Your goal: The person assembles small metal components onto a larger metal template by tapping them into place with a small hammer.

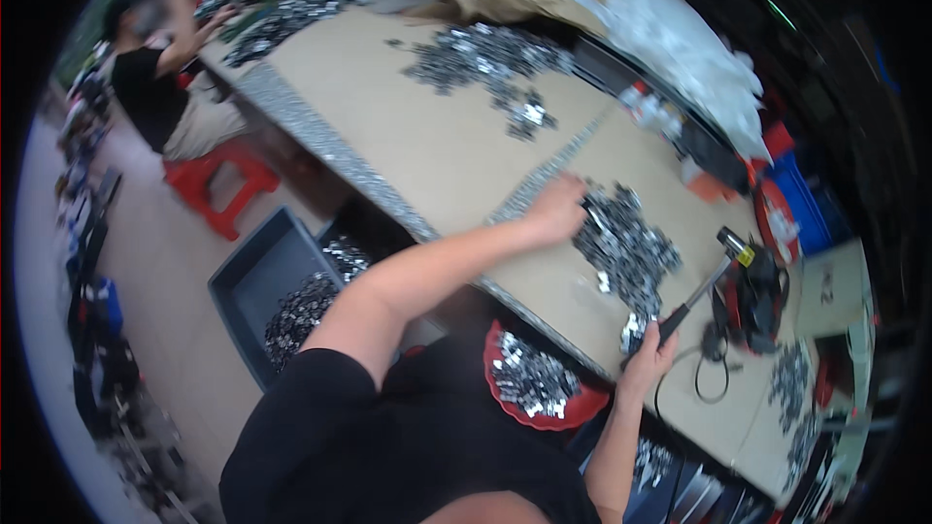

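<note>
The person's left hand (557, 213) was at the left edge of a heap of small shiny metal pieces (629, 247) on the tan surface (349, 87), its fingers curled; whether they were closed on a piece I could not tell. The right hand (649, 363), near the close edge, had its fingers wrapped round the dark handle of a hammer (706, 289), which slanted up and to the right beside the heap, its head well apart from the pieces. A second heap (485, 60) lay farther back, below a white plastic bag (684, 63). Close to the person's body, a red basin (546, 421) held more pieces, and a grey bin (250, 267) to the left had dark, shiny ones in it. Beyond that bin, a co-worker (141, 92) in a black top sat on a red stool (206, 189) with both arms raised toward the surface
</note>
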Tool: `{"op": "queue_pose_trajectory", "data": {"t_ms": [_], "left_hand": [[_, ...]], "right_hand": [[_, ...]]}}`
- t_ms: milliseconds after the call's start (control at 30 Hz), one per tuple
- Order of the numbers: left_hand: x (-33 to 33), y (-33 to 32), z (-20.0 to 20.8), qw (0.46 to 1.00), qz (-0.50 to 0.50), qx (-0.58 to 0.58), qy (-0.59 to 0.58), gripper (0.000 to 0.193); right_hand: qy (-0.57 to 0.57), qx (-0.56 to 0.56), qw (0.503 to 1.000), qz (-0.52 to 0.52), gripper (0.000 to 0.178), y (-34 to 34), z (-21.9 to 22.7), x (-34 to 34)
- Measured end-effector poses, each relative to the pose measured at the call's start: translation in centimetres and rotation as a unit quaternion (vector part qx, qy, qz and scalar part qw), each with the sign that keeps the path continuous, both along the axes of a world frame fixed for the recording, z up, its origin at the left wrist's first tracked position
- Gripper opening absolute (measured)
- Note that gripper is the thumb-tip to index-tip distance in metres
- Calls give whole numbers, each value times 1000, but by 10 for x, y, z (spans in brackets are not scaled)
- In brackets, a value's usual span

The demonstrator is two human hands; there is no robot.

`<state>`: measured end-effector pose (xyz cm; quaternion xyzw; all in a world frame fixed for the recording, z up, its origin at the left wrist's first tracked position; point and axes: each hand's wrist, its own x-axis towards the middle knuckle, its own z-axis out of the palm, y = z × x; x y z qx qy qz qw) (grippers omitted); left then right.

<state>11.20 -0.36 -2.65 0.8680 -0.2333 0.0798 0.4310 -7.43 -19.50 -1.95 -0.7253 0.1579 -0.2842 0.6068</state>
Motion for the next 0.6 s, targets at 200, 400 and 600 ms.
{"op": "queue_pose_trajectory", "data": {"t_ms": [200, 400, 600], "left_hand": [[-10, 11, -4, 996, 27, -74, -53, 36], [-25, 58, 9, 986, 66, -138, 71, 43], [-24, 36, 10, 994, 58, -76, 59, 45]], "right_hand": [[20, -39, 999, 25, 27, -10, -2, 29], [31, -159, 987, 14, 20, -3, 27, -31], [134, 33, 986, 90, 20, 22, 34, -86]]}}
